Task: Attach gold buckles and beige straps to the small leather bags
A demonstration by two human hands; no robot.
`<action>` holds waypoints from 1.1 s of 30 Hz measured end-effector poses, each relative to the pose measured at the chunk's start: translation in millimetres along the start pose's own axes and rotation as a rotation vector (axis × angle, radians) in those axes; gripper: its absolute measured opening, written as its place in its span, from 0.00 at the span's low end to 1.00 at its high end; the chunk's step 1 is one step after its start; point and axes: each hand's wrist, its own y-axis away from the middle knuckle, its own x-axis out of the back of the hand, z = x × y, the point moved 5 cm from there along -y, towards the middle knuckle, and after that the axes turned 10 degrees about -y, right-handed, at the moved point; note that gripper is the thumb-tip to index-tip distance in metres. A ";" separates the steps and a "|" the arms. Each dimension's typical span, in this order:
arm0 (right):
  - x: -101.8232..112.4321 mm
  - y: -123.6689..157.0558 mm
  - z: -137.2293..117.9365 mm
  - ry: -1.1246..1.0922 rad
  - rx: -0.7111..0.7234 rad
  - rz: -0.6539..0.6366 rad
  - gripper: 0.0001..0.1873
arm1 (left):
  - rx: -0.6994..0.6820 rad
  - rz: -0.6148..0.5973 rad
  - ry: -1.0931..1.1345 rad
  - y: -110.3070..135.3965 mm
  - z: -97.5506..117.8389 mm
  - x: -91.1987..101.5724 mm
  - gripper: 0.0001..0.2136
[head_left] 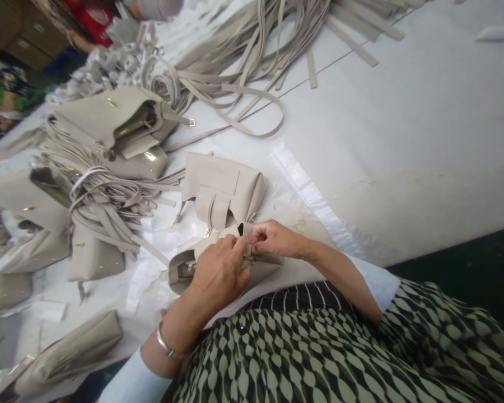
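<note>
A beige handbag [180,274] lies at the table's near edge, its zipped mouth facing left. My left hand [220,266] lies over the bag with its fingers closed on it, covering much of its middle. At the bag's right end my right hand [275,238] pinches a small part by the gold hardware; the fingertips hide what it is. The two hands almost touch. Just beyond them a second beige handbag [222,182] rests on its side, a flat pocket panel facing up.
Long beige straps [252,50] are heaped at the back. More beige bags [109,117] and a bundle of straps [105,196] fill the left. White plastic wrapping [315,196] lies right of the second bag. Other people [8,95] are at the far left.
</note>
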 end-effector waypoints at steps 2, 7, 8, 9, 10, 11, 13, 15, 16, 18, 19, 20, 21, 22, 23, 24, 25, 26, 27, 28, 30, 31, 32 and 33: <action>-0.6 -0.4 0.2 -0.038 -0.036 -0.020 0.03 | -0.031 -0.049 -0.016 -3.5 1.3 -2.9 0.16; 1.1 3.4 0.3 -0.116 -0.140 -0.050 0.07 | -0.143 -0.045 0.075 -12.5 -0.9 -13.1 0.10; 1.7 5.0 1.1 -0.134 -0.165 -0.058 0.07 | -0.174 -0.031 0.111 -13.1 -0.4 -15.2 0.10; 2.3 6.6 2.1 -0.149 -0.188 -0.065 0.07 | -0.198 -0.019 0.147 -13.3 0.3 -17.2 0.10; 2.8 8.2 3.5 -0.164 -0.209 -0.070 0.07 | -0.214 -0.012 0.182 -13.2 1.1 -19.3 0.10; 3.2 9.7 5.2 -0.176 -0.226 -0.074 0.06 | -0.225 -0.009 0.218 -13.1 1.8 -21.2 0.10; 3.7 12.3 9.2 -0.197 -0.251 -0.076 0.05 | -0.231 -0.012 0.288 -12.7 2.7 -23.7 0.10; 4.5 14.3 14.0 -0.212 -0.270 -0.066 0.05 | -0.218 -0.019 0.341 -12.4 1.4 -24.6 0.10; 5.3 15.3 16.8 -0.215 -0.280 -0.056 0.04 | -0.206 -0.028 0.362 -12.2 0.1 -24.8 0.09; 7.9 17.5 22.7 -0.214 -0.300 -0.031 0.04 | -0.175 -0.044 0.403 -11.4 -3.7 -25.2 0.07; 9.7 18.9 25.8 -0.208 -0.310 -0.018 0.04 | -0.162 -0.051 0.424 -10.7 -5.4 -25.6 0.06; 11.6 20.6 29.0 -0.200 -0.320 -0.005 0.04 | -0.152 -0.052 0.446 -10.0 -7.0 -26.2 0.06; 13.9 22.4 32.1 -0.188 -0.329 0.010 0.04 | -0.143 -0.047 0.468 -9.2 -8.4 -27.0 0.05; 16.5 24.3 35.1 -0.173 -0.336 0.028 0.04 | -0.133 -0.041 0.490 -8.4 -9.5 -28.3 0.05; 19.4 26.3 38.0 -0.156 -0.342 0.047 0.04 | -0.120 -0.040 0.513 -7.7 -10.5 -30.1 0.06; 22.4 28.3 40.7 -0.136 -0.346 0.068 0.04 | -0.103 -0.041 0.537 -7.0 -11.4 -32.3 0.06; 25.5 30.3 43.3 -0.115 -0.348 0.089 0.04 | -0.084 -0.047 0.560 -6.3 -12.3 -34.7 0.06; 28.8 32.1 45.8 -0.091 -0.348 0.108 0.03 | -0.066 -0.056 0.579 -5.6 -13.0 -37.1 0.06; 32.0 33.8 48.3 -0.067 -0.346 0.123 0.03 | -0.052 -0.065 0.593 -5.0 -13.5 -39.1 0.06; 35.4 35.4 50.8 -0.043 -0.344 0.137 0.02 | -0.040 -0.068 0.604 -4.3 -14.0 -40.4 0.06; 43.2 39.2 56.6 0.006 -0.341 0.166 0.02 | -0.024 -0.070 0.616 -3.1 -14.9 -41.5 0.06; 47.8 41.6 60.0 0.032 -0.343 0.181 0.02 | -0.016 -0.069 0.619 -2.6 -15.4 -41.5 0.06; 53.0 44.6 63.7 0.062 -0.348 0.199 0.03 | -0.008 -0.068 0.621 -2.1 -15.9 -41.3 0.06; 58.9 48.3 67.4 0.097 -0.354 0.220 0.03 | -0.001 -0.067 0.622 -1.7 -16.3 -41.1 0.06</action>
